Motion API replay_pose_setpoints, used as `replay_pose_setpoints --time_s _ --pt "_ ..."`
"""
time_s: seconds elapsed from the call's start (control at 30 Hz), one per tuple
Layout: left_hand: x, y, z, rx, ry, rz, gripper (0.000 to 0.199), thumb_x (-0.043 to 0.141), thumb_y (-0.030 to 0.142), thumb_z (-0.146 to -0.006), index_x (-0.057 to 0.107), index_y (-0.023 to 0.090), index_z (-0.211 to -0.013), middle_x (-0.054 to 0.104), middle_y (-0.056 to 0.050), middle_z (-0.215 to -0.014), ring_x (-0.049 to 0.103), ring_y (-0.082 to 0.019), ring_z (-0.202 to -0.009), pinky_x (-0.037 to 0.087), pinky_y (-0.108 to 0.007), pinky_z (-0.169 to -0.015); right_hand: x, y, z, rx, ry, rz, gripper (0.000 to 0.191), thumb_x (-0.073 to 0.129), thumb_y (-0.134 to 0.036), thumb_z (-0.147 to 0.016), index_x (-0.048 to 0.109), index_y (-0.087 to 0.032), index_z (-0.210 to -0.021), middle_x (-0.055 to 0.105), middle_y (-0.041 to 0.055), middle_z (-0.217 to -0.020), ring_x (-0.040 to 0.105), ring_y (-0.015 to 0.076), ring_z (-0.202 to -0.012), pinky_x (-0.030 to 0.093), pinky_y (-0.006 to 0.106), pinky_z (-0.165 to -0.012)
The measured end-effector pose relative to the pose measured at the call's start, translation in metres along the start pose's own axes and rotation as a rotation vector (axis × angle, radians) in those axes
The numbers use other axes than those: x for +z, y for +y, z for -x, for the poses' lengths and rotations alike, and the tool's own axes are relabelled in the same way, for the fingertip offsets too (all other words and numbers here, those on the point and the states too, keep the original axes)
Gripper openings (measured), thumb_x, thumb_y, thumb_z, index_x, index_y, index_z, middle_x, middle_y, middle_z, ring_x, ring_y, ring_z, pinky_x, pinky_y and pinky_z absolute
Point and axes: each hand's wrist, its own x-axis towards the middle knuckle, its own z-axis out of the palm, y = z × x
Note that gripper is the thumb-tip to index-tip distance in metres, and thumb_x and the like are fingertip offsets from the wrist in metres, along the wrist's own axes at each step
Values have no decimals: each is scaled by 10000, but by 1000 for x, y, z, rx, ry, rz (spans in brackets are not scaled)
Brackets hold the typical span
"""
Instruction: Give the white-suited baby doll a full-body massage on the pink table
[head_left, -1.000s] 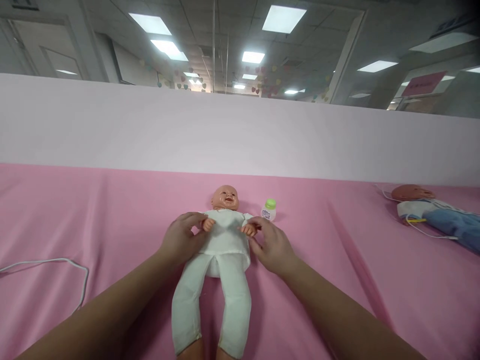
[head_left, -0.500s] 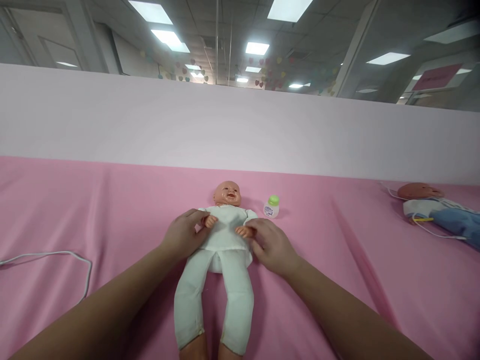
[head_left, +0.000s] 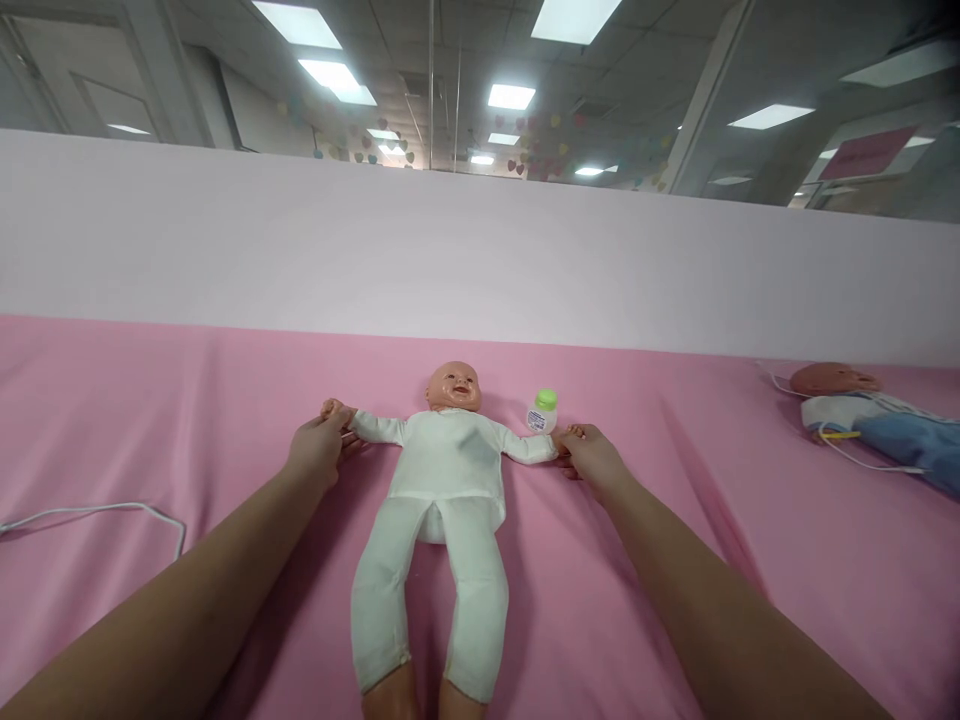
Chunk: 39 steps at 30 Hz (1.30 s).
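A baby doll (head_left: 448, 455) in a white top and trousers lies on its back on the pink cloth, head away from me. Its arms are stretched out sideways. My left hand (head_left: 319, 445) is closed on the doll's hand at the left, and my right hand (head_left: 592, 455) grips the doll's hand at the right. Just beyond my right hand stands a small clear bottle (head_left: 541, 412) with a green cap and a printed label. The doll's feet run out of the bottom of the view.
A pink cloth (head_left: 247, 400) covers the surface up to a white wall panel (head_left: 480, 260) with glass above it. On the right lies a second doll (head_left: 892, 430) in blue and white with a thin tube. A white cable (head_left: 97, 508) lies at the left.
Both my hands have moved outward, away from the doll's body, drawing its arms from over its chest out to the sides. The doll's body and the bottle stay in place.
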Motion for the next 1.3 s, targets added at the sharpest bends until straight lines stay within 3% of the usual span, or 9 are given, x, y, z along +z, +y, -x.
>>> replay_pose_setpoints --time_s 0.13,0.2,0.3,0.43,0.6,0.87,1.03,1.17,1.3 --pt "3 4 19 159 -53 -79 253 783 357 -787 703 190 -960 744 -65 -934 743 -233 -837 635 -374 -804 0 -8 7 27 29 23 453 705 -428 -803 630 -212 -1195 760 78 -944 730 242 -769 611 358 -634" --pt "5 6 34 302 -77 -229 296 773 426 -807 728 202 -995 765 -61 -992 735 -251 -921 611 -382 -863 4 -19 17 -57 98 66 590 710 -472 -819 567 -226 -1335 759 85 -1079 745 257 -881 623 392 -749" --pt "11 8 59 507 -167 -410 347 758 475 -828 763 240 -1083 787 -39 -1078 719 -272 -1025 575 -389 -942 15 -37 40 -225 86 74 675 702 -519 -853 504 -248 -1439 744 95 -1198 747 269 -969 620 421 -836" --pt "22 5 81 740 -373 -596 342 724 529 -861 817 267 -1060 792 -47 -1126 710 -276 -1068 564 -376 -961 33 -49 68 -458 -18 50 528 683 -454 -898 564 -257 -1372 735 92 -1253 737 257 -1013 629 423 -866" --pt "26 0 79 932 -506 -827 351 682 475 -859 828 295 -1123 770 -66 -1233 671 -308 -1191 530 -442 -1062 44 -50 81 -711 -157 192 261 659 -309 -915 678 -277 -1174 752 60 -1126 705 259 -991 610 446 -874" --pt "22 3 68 1133 -695 -1037 386 593 310 -910 796 317 -1238 753 -40 -1289 650 -296 -1219 499 -448 -1078 54 -56 88 -1016 -314 352 316 600 -35 -872 713 -248 -1075 736 62 -1122 644 262 -1067 551 460 -962" --pt "22 3 73 1072 -589 -982 372 609 384 -928 782 311 -1249 752 -47 -1296 651 -301 -1233 493 -447 -1083 54 -57 88 -909 -303 304 302 617 -79 -871 701 -256 -1101 753 52 -1092 659 263 -1041 560 470 -944" --pt "20 6 76 896 -505 -853 364 604 516 -953 780 314 -1199 774 -38 -1227 689 -282 -1141 528 -390 -1015 46 -49 74 -618 -221 94 234 673 -306 -915 689 -275 -1146 767 51 -1133 707 248 -1021 599 436 -895" --pt "15 8 62 606 -373 -567 391 700 531 -883 764 295 -1188 782 -32 -1171 714 -267 -1082 562 -352 -948 25 -33 44 -282 0 -72 425 708 -469 -878 630 -268 -1245 758 64 -1188 732 246 -1038 608 421 -909"
